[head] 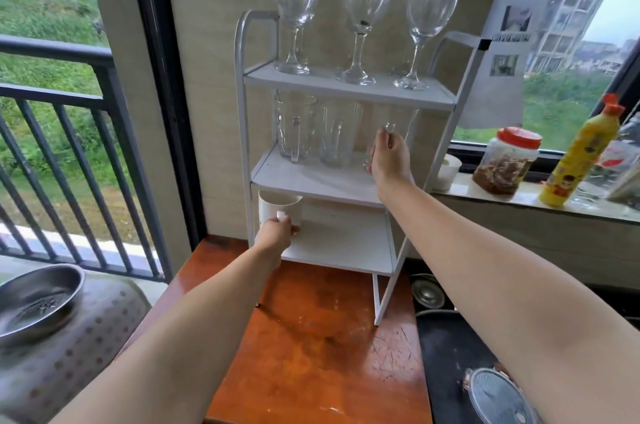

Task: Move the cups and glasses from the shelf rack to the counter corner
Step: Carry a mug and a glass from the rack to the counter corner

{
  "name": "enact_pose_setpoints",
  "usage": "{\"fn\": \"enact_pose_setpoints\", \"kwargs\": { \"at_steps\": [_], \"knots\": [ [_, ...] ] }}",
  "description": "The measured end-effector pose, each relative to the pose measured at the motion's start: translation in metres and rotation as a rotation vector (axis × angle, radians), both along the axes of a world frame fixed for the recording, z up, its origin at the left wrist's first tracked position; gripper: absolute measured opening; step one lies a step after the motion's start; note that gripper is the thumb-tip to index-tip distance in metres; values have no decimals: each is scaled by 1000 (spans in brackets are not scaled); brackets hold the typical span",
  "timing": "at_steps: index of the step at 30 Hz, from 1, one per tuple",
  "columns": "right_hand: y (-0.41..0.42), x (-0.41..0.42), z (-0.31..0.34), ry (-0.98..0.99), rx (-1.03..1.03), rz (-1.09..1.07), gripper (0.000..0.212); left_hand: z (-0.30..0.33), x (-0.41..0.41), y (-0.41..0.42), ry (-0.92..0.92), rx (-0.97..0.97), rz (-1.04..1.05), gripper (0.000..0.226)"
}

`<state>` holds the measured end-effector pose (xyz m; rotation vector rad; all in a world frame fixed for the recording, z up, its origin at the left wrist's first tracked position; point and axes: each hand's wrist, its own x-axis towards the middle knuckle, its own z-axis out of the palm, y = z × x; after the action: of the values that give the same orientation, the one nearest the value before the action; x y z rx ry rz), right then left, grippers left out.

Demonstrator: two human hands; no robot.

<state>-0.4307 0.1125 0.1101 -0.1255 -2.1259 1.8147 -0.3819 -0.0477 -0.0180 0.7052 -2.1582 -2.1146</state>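
Observation:
A white three-tier shelf rack (pixel 349 89) stands on an orange wooden counter (pixel 311 337). Several wine glasses (pixel 367 15) stand on its top shelf. On the middle shelf are a glass mug (pixel 296 126), a tumbler (pixel 337 133) and, at the right, a clear glass (pixel 394 119). My right hand (pixel 389 157) is wrapped around that right-hand glass. A white mug (pixel 278 207) sits at the left of the bottom shelf, with my left hand (pixel 275 233) gripping it at its front.
A metal bowl (pixel 34 302) rests on a patterned cover at the left. On the window sill at the right stand a red-lidded jar (pixel 505 160), a yellow bottle (pixel 581 153) and a small white cup (pixel 448 171). A dark stove top (pixel 446 347) adjoins the counter.

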Motion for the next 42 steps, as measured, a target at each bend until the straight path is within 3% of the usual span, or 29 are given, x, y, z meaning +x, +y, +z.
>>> {"fn": "enact_pose_setpoints", "kwargs": {
  "at_steps": [17, 26, 35, 39, 42],
  "knots": [
    [-9, 125, 11, 124, 35, 19, 38, 19, 106, -4, 115, 142, -80, 25],
    [4, 241, -7, 72, -119, -39, 36, 26, 212, -9, 77, 106, -157, 15],
    [118, 355, -58, -51, -78, -315, 42, 14, 269, 97, 31, 94, -414, 10],
    [189, 417, -78, -132, -30, -488, 39, 16, 295, 178, 18, 110, -537, 29],
    [249, 475, -90, -176, -35, -629, 38, 15, 327, 249, -4, 121, -682, 27]
  ]
}}
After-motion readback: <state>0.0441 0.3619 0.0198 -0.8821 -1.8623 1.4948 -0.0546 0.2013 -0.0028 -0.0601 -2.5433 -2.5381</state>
